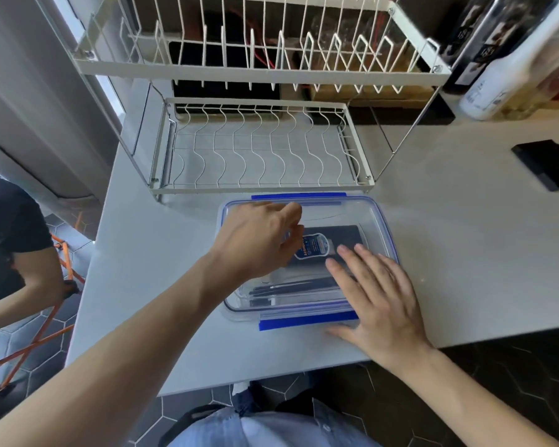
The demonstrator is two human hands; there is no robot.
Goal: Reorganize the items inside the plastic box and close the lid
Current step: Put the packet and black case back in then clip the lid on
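Observation:
A clear plastic box (381, 221) with blue clip flaps stands on the white counter, its transparent lid lying on top. Through the lid I see a dark packet with a blue label (323, 245) and several dark thin tools (291, 290) along the near side. My left hand (259, 240) hovers over the box's left half, fingers loosely curled, holding nothing. My right hand (378, 298) lies flat, fingers straight, pressing on the lid's near right corner. The near blue flap (304, 322) and the far one (299, 195) stick out unlatched.
A white wire dish rack (259, 146) stands right behind the box. A black flat object (549, 162) lies on the counter at the right, with bottles (504, 75) behind it. Another person's arm (29, 269) shows at the left, beside an orange frame.

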